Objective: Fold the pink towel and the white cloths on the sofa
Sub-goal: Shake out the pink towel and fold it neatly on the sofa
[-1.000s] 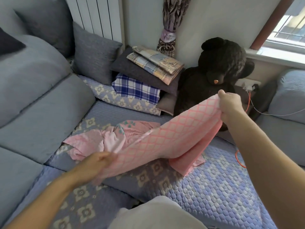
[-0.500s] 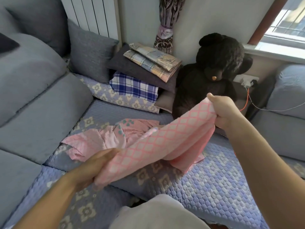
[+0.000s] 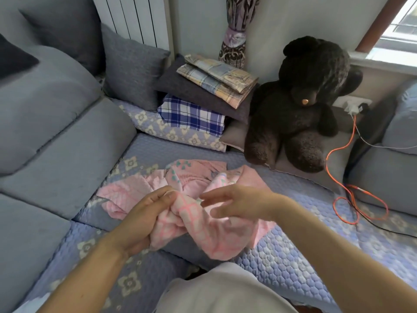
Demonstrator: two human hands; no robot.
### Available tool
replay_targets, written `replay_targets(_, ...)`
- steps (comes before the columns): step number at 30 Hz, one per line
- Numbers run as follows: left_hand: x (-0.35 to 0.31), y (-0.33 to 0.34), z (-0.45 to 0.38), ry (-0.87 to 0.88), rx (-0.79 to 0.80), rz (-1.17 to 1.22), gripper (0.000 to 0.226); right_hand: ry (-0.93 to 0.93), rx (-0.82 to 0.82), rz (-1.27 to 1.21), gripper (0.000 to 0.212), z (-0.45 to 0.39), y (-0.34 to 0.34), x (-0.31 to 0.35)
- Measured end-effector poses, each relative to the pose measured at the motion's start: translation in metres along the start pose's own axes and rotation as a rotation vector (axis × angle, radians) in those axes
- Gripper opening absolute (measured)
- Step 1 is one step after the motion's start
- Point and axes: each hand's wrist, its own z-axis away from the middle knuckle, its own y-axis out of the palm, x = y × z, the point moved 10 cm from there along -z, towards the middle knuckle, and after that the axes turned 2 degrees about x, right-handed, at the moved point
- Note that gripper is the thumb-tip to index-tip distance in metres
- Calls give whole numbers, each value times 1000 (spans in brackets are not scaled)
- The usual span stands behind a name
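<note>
The pink towel (image 3: pixel 209 231) with a diamond pattern hangs bunched in front of me over the sofa seat (image 3: pixel 304 256). My left hand (image 3: pixel 144 215) grips one gathered end of it, fingers curled round the fabric. My right hand (image 3: pixel 234 201) is just to the right, fingers spread and relaxed, touching or hovering at the towel's top fold. Behind the hands lies a crumpled heap of pale pink cloths (image 3: pixel 162 184) with small teal prints. No white cloth can be told apart in this view.
A black teddy bear (image 3: pixel 302 105) sits at the back right. Folded plaid fabrics and pillows (image 3: pixel 203 96) are stacked at the back. An orange cable (image 3: pixel 352 193) trails over the seat on the right. Grey back cushions (image 3: pixel 56 132) line the left.
My right hand came down and left from shoulder height to meet my left hand and let go of its end. The stretched towel is now bunched between them.
</note>
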Motion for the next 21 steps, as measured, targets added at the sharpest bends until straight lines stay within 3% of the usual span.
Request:
replay_targets(3,-2,-7,-1,18,-18,31,34,-82,-4,-138,40,-10,16,-1)
replay_targets(7,1,-19,3,-12,-71,88,40,-175,-178,-214,26,-12,11,6)
replay_targets(12,4,-28,2,-23,-150,123,28,-305,-289,-269,17,-16,14,20)
replay_targets(18,5,-28,3,-44,-160,151,25,-291,-329,-415,6,-18,13,13)
replay_targets(21,6,-22,5,-48,-156,198,38,-248,-341,-475,7,-19,14,4)
